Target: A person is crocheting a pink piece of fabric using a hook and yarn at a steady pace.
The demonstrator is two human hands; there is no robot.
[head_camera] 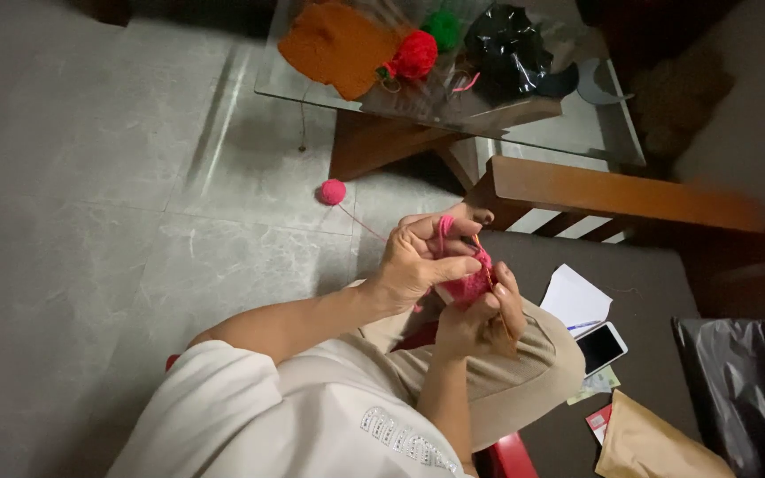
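1. Crochet piece: small, bright pink, dense stitched texture; held between both hands above the person's lap.
2. Left hand: fingers curled, thumb and fingertips pinching the upper edge of the crochet piece; pink yarn looped over the raised index finger.
3. Right hand: fingers closed around a thin crochet hook, whose tip sits in the piece.
4. Yarn strand: pink, thin, running taut from the left hand down to the yarn ball.
5. Yarn ball: pink, round, lying on the grey tile floor near the glass table.
6. On the table: orange knitted piece, red yarn ball, green yarn ball.
7. Beside the person, on the seat: white smartphone, white paper.
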